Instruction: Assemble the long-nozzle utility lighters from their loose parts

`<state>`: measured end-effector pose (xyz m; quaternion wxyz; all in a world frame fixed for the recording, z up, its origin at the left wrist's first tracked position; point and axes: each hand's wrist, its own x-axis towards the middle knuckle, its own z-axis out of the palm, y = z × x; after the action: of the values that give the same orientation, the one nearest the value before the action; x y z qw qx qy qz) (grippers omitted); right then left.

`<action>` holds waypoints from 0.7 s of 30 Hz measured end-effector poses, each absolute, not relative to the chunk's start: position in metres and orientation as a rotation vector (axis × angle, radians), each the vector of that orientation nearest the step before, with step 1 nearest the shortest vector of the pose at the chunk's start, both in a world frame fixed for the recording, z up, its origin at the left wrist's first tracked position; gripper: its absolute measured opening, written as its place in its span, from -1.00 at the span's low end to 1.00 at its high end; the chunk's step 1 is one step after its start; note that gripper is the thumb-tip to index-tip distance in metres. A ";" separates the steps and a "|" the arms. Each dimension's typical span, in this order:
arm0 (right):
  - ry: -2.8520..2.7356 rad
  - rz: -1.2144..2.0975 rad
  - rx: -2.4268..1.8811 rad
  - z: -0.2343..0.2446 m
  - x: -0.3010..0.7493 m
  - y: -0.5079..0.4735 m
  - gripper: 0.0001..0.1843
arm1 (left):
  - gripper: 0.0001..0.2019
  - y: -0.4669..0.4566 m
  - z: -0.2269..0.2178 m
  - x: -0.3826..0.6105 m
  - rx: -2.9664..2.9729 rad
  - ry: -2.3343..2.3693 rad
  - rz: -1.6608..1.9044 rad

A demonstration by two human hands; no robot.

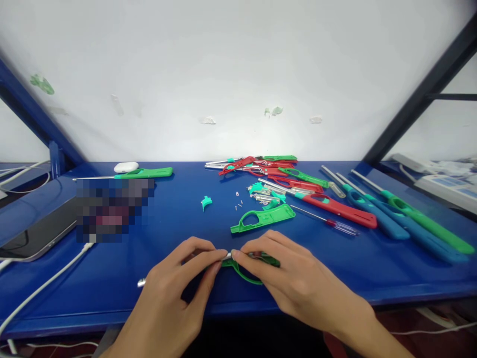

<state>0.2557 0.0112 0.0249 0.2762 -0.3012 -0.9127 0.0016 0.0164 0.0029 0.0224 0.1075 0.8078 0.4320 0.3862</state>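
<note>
My left hand (182, 286) is closed, its thumb and fingers pinching a silver metal tube (141, 282) whose far end sticks out beyond the palm. Close beside it, my right hand (294, 276) has its fingers closed on an opened green lighter casing (249, 280), with the thumb near the tube's inner end. My fingers cover most of the casing's inside. Just beyond my hands lies another green casing half (281, 214) with its hollow side up. A small teal trigger (206, 202) rests to its left, and tiny screws (238, 205) lie between them.
A screwdriver (337, 225) and a red long-necked lighter (335, 209) lie at the right, beside blue and green lighters (432, 223). Dismantled red casings (276, 170) are heaped at the back. On the left are a phone (40, 226), a white cable (48, 286) and a green lighter (149, 173).
</note>
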 end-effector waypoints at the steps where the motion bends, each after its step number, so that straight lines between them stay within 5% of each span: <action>1: -2.456 0.009 -0.808 0.024 0.256 0.011 -0.61 | -0.80 0.004 0.022 0.017 2.370 1.269 1.134; 21: -2.477 0.119 -0.827 0.029 0.255 0.010 -0.62 | -0.77 0.007 0.018 0.017 2.469 1.182 1.184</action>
<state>0.2549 0.0099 0.0289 0.2608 -0.3054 -0.9148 0.0440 0.0172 0.0072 0.0179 0.0794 0.8252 0.3951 0.3958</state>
